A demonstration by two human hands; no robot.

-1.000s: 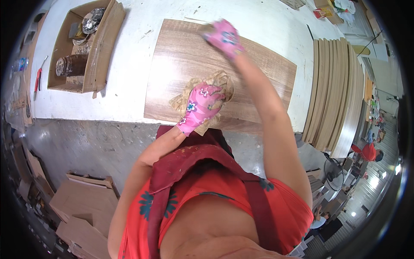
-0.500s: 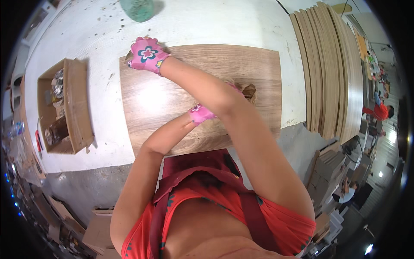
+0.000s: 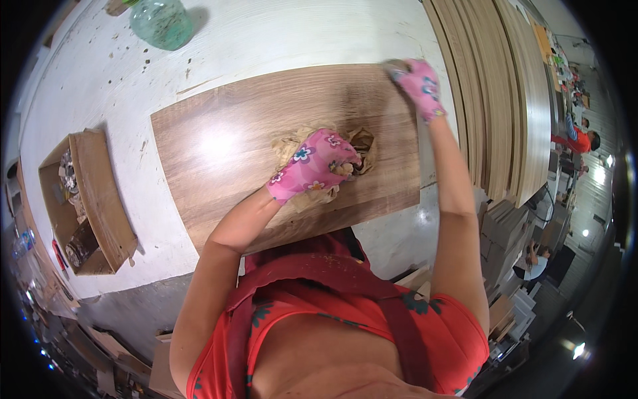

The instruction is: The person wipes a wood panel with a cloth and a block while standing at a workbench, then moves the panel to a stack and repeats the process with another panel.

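Observation:
A wood-grain panel lies flat on the white worktable. Both my hands wear pink flowered gloves. My left hand rests near the panel's middle, fingers curled in on crumpled brown paper that spreads out around and under it. Out at the panel's far right corner, my right hand is closed round a small greyish-brown wad, slightly blurred; I cannot make out whether it is cloth or paper. The wad touches the panel's edge there.
An open cardboard box with scraps inside stands at the left. A greenish clear bottle is at the far left. Several wood-grain panels are stacked at the right. A red-handled tool lies beyond the box.
My right hand has swept with the wad from the far left corner to the far right corner. My left hand, partly hidden under that arm before, now shows fully. The view has turned somewhat.

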